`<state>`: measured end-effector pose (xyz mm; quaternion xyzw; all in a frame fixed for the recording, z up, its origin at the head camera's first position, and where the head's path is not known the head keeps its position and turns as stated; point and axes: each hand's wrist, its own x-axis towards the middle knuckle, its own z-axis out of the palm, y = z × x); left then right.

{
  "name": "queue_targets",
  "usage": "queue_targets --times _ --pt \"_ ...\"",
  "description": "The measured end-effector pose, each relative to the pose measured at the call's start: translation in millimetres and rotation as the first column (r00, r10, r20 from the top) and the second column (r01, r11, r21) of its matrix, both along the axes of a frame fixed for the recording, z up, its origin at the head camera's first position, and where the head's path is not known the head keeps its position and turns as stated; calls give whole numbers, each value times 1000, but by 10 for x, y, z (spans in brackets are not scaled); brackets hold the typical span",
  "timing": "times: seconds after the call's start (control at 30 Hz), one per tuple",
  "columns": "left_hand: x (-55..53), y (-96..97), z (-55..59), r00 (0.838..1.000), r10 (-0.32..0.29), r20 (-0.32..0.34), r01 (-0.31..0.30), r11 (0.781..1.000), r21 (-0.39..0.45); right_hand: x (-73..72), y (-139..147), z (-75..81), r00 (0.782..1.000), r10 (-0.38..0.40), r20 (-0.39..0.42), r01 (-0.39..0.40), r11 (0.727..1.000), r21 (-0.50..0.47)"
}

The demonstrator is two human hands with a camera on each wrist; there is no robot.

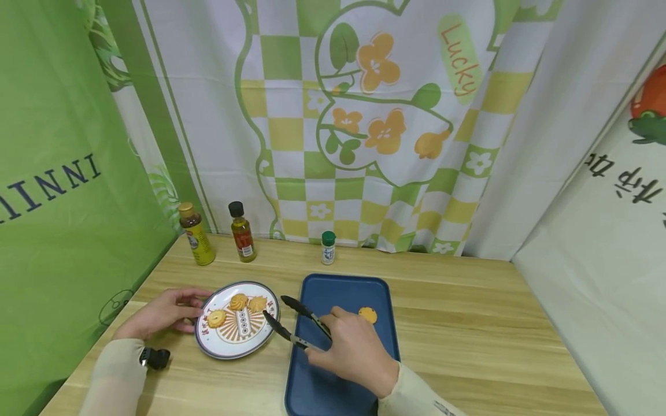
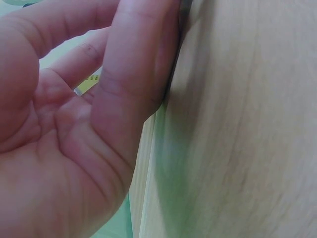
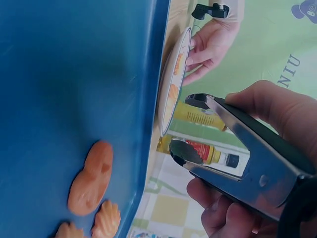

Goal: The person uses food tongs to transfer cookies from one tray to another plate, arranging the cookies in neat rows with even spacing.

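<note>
My left hand [image 1: 166, 312] grips the left rim of a round white plate [image 1: 210, 341] with a dark blue edge. On the plate lie three cookies: a ring-shaped one [image 1: 215, 318], a swirled one [image 1: 239, 301] and a ridged one [image 1: 257, 304]. With my right hand [image 1: 359, 346] I hold metal tongs [image 1: 299, 341] with black tips, spread apart and holding nothing, near the plate's right edge. Below them a blue tray [image 1: 343, 289] carries a round cookie [image 1: 367, 315]. The right wrist view also shows a smooth brown piece [image 3: 91, 178] and a ridged cookie [image 3: 106, 219] on it.
Along the back of the wooden table [image 1: 468, 323] stand a yellow-labelled bottle [image 1: 198, 237], a black-capped oil bottle [image 1: 242, 234] and a small green-capped shaker [image 1: 328, 248]. A patterned curtain [image 1: 291, 133] hangs behind them, with a green cloth [image 1: 67, 231] at the left.
</note>
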<state>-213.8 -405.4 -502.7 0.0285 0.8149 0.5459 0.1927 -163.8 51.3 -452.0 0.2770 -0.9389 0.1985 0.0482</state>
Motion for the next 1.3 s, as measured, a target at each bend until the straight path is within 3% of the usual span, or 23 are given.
queue_targets --times 0.47,0.83,1.3 --pt "-9 6 7 1000 2 -2 -2 1000 -6 111 426 -35 998 -65 20 66 996 -54" --pt "18 3 5 1000 1 -9 -1 1000 -3 194 686 -52 983 -163 86 164 986 -2" --pt "13 -12 -29 1000 5 3 -5 1000 3 227 981 60 954 -285 95 279 957 74"
